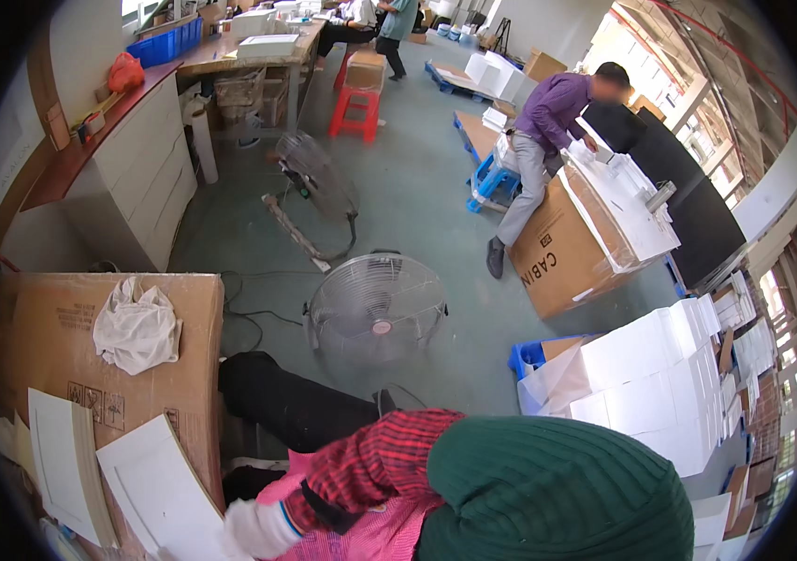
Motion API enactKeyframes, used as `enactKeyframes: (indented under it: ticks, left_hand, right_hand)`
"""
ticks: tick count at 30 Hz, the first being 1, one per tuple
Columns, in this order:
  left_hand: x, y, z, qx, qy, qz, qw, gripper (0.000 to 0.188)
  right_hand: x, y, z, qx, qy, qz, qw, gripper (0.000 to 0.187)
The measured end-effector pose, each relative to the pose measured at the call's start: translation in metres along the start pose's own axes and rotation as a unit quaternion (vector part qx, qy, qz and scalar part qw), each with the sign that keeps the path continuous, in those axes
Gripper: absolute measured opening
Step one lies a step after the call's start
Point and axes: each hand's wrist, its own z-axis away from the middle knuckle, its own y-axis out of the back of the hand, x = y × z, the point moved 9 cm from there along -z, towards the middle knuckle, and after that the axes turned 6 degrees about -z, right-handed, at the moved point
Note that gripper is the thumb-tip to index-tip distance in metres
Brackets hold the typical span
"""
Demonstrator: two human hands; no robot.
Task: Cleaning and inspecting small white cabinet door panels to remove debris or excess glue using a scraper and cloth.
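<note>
The wearer's own hands are out of the picture, so whether their fingers are apart or together cannot be told. The only hand at work close by belongs to a co-worker in a green knitted cap (pixel 553 491) and red checked sleeve, bent low at the bottom edge. This gloved hand (pixel 258 528) sits just beside the lower right corner of the big cardboard box (pixel 90 346). Its fingers look loosely curled, touching or nearly touching a white panel (pixel 160 496), though the grip itself is hidden.

That white panel leans against the front of the cardboard box, with a second panel (pixel 62 463) propped to the left of it. A crumpled white cloth (pixel 137 327) lies on top of the box. To the right of the box stands a floor fan (pixel 375 309), and well beyond it a person in a purple shirt (pixel 548 122) leans over a tilted carton (pixel 567 243).

By the look of it, the step in hand is sorting or lifting the leaning panels. Any further move would call for a firm hold on the panel's edge and care not to topple its neighbour
</note>
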Motion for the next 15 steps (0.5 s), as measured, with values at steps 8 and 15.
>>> enactKeyframes:
  ticks: [8, 15]
  left_hand:
    - [0.022, -0.001, -0.021, -0.140, 0.133, 0.040, 0.980, 0.035]
    - [0.010, 0.012, -0.013, -0.107, 0.156, 0.056, 0.980, 0.034]
  right_hand:
    - [0.201, 0.012, -0.059, 0.009, -0.162, -0.014, 0.987, 0.017]
    - [0.114, 0.001, -0.027, 0.038, -0.089, -0.094, 0.991, 0.016]
